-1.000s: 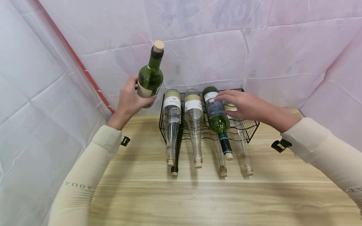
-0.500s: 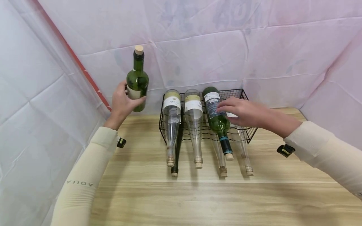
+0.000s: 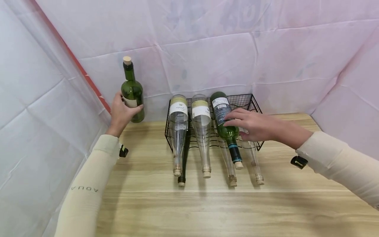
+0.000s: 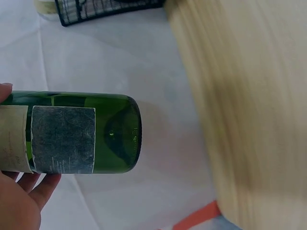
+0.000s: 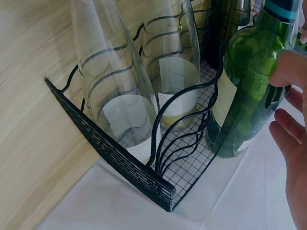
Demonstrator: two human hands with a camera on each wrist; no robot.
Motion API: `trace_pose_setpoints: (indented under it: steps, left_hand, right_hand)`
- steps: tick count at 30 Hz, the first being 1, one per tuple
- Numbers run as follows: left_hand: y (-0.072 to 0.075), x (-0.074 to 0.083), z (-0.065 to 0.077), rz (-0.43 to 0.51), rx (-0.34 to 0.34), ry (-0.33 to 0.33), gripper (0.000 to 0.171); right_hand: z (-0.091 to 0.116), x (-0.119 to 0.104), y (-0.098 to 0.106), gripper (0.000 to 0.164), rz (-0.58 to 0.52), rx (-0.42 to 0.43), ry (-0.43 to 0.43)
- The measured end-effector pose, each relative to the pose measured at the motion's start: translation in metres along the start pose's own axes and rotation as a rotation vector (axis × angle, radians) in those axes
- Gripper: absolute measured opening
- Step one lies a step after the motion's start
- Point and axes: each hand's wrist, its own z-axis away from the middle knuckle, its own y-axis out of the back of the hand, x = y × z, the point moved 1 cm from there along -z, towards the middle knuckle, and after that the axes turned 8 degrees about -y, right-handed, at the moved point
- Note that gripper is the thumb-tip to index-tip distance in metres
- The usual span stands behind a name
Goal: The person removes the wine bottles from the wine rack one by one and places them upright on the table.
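Note:
My left hand [image 3: 122, 113] grips a corked green wine bottle [image 3: 132, 90] round its body, thumb across the front. The bottle stands nearly upright at the back left, close to the cloth wall; its dark back label and base show in the left wrist view. My right hand [image 3: 251, 125] rests relaxed fingers on another green wine bottle [image 3: 219, 107], which lies neck toward me on top of the black wire rack [image 5: 124, 163]. In the right wrist view, thumb and fingertips are right at that bottle's side, loosely spread.
Two clear bottles [image 3: 178, 125] [image 3: 201, 121] lie on the rack's upper level at left. Below are a dark bottle [image 3: 182, 179] and two clear bottles [image 3: 232, 177] [image 3: 259, 177], all corked. Wood table [image 3: 207, 214] spreads in front; white cloth [image 3: 207, 62] hangs behind and at both sides.
My left hand has carried its green bottle left and lower, away from the rack, turning it more upright. My right hand has slid slightly toward the neck of the racked green bottle.

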Motion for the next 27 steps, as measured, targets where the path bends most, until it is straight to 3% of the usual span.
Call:
trace_pose_setpoints:
  steps: [9, 17, 20, 27]
  left_hand:
    - [0.001, -0.028, 0.013, -0.035, 0.037, 0.157, 0.079]
    - [-0.003, -0.045, 0.020, 0.031, 0.116, 0.244, 0.078]
    - [-0.002, -0.051, 0.022, 0.004, 0.148, 0.259, 0.079]
    - [0.000, -0.058, 0.028, -0.026, 0.129, 0.321, 0.083]
  right_hand:
    - [0.001, -0.003, -0.008, 0.070, 0.079, -0.018, 0.029]
    - [-0.003, -0.008, -0.013, 0.075, 0.144, -0.049, 0.066]
    - [-0.004, -0.008, -0.014, 0.077, 0.178, -0.064, 0.061]
    - [-0.006, -0.007, -0.015, 0.083, 0.248, -0.089, 0.064]
